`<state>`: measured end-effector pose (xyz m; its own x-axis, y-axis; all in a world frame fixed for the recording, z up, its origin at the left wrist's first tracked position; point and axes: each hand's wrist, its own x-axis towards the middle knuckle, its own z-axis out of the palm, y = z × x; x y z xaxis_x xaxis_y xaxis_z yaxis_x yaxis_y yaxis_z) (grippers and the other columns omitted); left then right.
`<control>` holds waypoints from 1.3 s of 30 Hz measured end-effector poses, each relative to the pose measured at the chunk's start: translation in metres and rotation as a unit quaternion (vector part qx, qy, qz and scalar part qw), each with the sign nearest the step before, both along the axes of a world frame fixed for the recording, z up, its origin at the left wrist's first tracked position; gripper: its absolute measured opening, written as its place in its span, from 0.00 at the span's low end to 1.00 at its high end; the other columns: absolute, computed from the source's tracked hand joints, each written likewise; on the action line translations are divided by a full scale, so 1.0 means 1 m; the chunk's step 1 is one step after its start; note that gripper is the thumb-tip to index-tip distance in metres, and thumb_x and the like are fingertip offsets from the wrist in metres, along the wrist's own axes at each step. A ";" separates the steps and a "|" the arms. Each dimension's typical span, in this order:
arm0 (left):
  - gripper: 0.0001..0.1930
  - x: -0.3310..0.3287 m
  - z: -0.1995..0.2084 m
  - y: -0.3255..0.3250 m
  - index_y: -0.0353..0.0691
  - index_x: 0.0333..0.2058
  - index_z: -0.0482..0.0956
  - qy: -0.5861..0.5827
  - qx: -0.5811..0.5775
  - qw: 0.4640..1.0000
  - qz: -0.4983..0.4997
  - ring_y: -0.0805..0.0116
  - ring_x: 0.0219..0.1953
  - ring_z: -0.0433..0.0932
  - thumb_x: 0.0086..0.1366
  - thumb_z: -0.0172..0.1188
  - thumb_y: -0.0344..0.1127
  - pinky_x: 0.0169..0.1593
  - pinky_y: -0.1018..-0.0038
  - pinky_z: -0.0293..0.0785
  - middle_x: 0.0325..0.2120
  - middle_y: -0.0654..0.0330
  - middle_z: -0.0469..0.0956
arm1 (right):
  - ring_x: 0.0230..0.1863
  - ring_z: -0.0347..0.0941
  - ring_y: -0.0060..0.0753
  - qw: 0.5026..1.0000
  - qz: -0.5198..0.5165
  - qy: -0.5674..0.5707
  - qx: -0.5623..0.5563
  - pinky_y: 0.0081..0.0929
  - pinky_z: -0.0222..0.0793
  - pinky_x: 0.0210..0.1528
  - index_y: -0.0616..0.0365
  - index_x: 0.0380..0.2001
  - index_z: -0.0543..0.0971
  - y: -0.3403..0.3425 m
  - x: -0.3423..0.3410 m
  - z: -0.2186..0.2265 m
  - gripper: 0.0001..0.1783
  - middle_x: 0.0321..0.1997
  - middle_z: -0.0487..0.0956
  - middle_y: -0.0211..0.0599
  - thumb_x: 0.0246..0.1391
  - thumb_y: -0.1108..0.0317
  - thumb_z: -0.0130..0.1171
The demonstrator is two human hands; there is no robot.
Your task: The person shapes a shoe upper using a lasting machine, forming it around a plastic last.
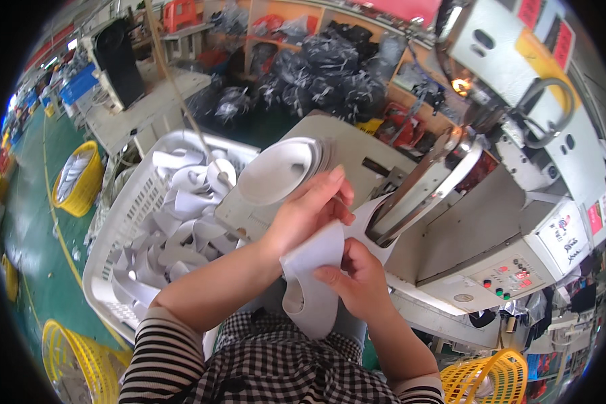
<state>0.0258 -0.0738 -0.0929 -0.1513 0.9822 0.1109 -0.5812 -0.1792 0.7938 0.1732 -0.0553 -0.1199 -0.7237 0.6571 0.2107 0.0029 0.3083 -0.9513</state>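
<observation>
machine arm [417, 192] blocks the right; white basket [124, 222] crowds the left.

Single view, taken from the camera worn on my head, looking steeply down and slightly forward over my chest. My forearms enter from the lower edge at about 6 o'clock; my left hand [310, 209] and my right hand [357, 276] meet just below centre, very close to the lens. The grey metal sewing machine with its control panel [512, 269] fills 2 to 4 o'clock, near. The white perforated plastic basket [124, 222] lies at 9 o'clock, also near. The green workshop floor [40, 222] recedes toward 10 o'clock, far. Fisheye bending curves straight edges toward the dark circular rim. No second view shares the scene.
</observation>
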 end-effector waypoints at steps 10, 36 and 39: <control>0.31 0.003 0.057 0.010 0.36 0.46 0.71 0.288 -0.042 0.930 -0.223 0.75 0.44 0.70 0.56 0.52 0.59 0.49 0.77 0.63 0.40 0.59 0.74 | 0.37 0.71 0.20 0.997 -0.047 0.065 -0.022 0.20 0.68 0.41 0.63 0.41 0.72 0.049 0.071 0.065 0.15 0.36 0.77 0.32 0.48 0.76 0.57; 0.05 0.006 0.091 0.123 0.40 0.25 0.72 0.112 0.091 0.980 -0.140 0.76 0.29 0.69 0.51 0.58 0.33 0.35 0.78 0.63 0.24 0.65 0.72 | 0.30 0.67 0.23 0.891 -0.201 0.360 -0.189 0.21 0.62 0.38 0.61 0.40 0.71 0.125 0.044 0.101 0.16 0.28 0.72 0.28 0.47 0.67 0.51; 0.08 0.009 0.090 0.124 0.39 0.29 0.74 0.095 0.087 0.980 -0.154 0.75 0.30 0.70 0.54 0.55 0.36 0.35 0.78 0.64 0.27 0.63 0.74 | 0.36 0.70 0.25 0.902 -0.060 0.372 -0.212 0.19 0.62 0.37 0.62 0.37 0.72 0.146 0.061 0.088 0.14 0.36 0.75 0.32 0.46 0.68 0.55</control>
<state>0.0350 0.0504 -0.0025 0.1898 0.9419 0.2772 -0.4730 -0.1597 0.8665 0.2340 0.0903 -0.0317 -0.4048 0.8566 0.3198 -0.6748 -0.0438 -0.7367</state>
